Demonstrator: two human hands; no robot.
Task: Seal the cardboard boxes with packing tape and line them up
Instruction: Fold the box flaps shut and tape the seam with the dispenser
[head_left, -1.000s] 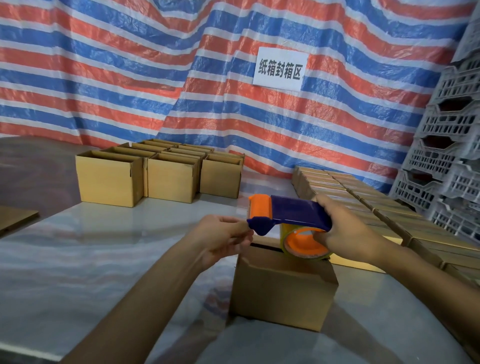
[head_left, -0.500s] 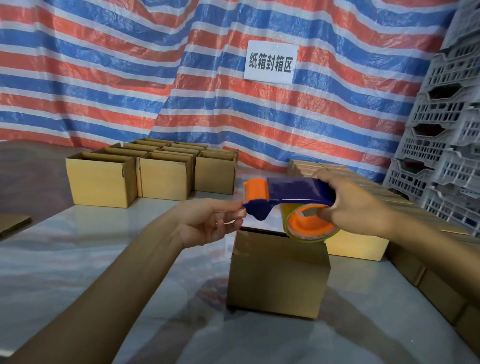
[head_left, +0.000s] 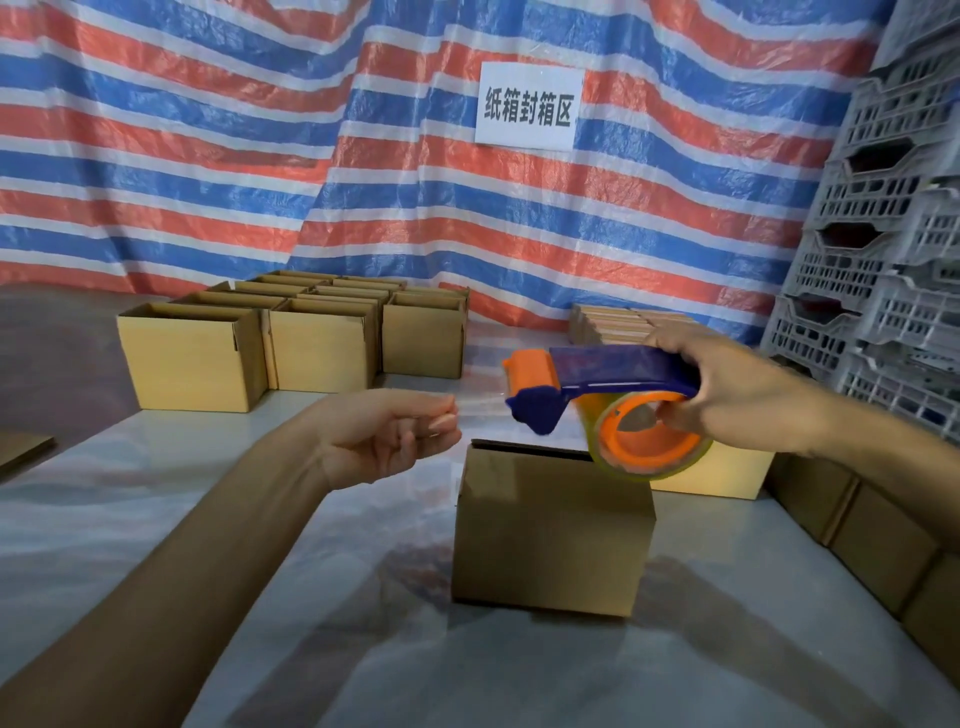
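brown cardboard box (head_left: 550, 530) centred on the pale glossy table (head_left: 156, 519); open cardboard boxes (head_left: 311, 338) behind-left; closed cardboard boxes (head_left: 883, 545) along the right; grey plastic lattice crates (head_left: 893, 208) behind those.

My tape dispenser (head_left: 613, 371) is showing a dark blue body, orange roller and core, and yellowish-clear tape (head_left: 640, 471). At 6 o'clock from it, a box (head_left: 550, 530) is looking tan. At 12 o'clock a tarp (head_left: 208, 156) is running red, blue and white stripes behind a white sign (head_left: 527, 130) with black characters. At 3 o'clock crates (head_left: 893, 208) are looking pale grey.
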